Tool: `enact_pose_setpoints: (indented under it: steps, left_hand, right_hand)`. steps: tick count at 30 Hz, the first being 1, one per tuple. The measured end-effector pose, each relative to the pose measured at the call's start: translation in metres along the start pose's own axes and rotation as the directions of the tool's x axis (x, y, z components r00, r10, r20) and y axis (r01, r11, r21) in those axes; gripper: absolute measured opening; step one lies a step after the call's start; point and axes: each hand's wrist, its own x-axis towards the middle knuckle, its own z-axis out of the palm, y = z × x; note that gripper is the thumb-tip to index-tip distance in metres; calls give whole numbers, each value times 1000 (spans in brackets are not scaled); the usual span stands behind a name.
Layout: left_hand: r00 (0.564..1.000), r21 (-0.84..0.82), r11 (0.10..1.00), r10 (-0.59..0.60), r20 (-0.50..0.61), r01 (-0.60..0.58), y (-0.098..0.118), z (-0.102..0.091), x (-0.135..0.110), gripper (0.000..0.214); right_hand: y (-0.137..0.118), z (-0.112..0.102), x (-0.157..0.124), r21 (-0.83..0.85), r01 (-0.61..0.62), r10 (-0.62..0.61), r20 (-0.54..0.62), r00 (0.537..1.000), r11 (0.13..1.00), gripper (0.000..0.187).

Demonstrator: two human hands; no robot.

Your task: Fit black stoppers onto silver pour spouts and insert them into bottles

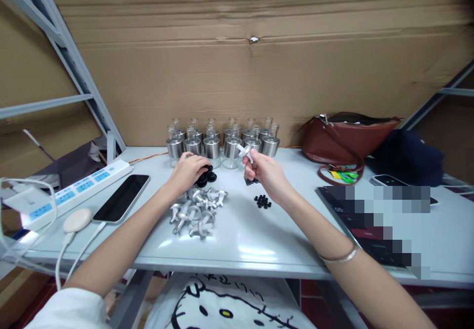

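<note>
My right hand (267, 173) pinches a white and silver stopper-like piece (244, 151) with a thin stem and a round flange, held in the air in front of the bottles. My left hand (188, 172) is down at a small pile of black round caps (211, 176), its curled fingertips on one of them. Nearer the table's front edge lies a heap of similar white and silver stopper pieces (202, 224). Below my right hand are a cluster of tiny black parts (262, 201) and some dark pieces partly hidden by the hand.
Glass bottles with metal sleeves (212, 147) stand in rows at the back. On the left are a power strip (79, 191), a phone (122, 198), a white charging puck (77, 220) and cables. A brown bag (348, 139), dark cloth (409, 156) and tablet (355, 220) occupy the right.
</note>
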Motion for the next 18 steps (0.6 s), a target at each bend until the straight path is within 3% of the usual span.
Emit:
enact_pose_setpoints:
  steps: [7,13,18]
  left_hand:
    - [995,-208,978,10,-95,-30,6,-1,2,16]
    - [974,-223,950,-225,-1,219,18,3,4,18]
    - [983,-155,971,-174,61,181,22,8,4,17]
  right_hand:
    - [-2,0,0,26,17,-16,-34,999,999,45]
    - [-3,0,0,29,38,-37,-28,999,999,42]
    - [0,0,0,-26,97,-97,-25,995,995,43]
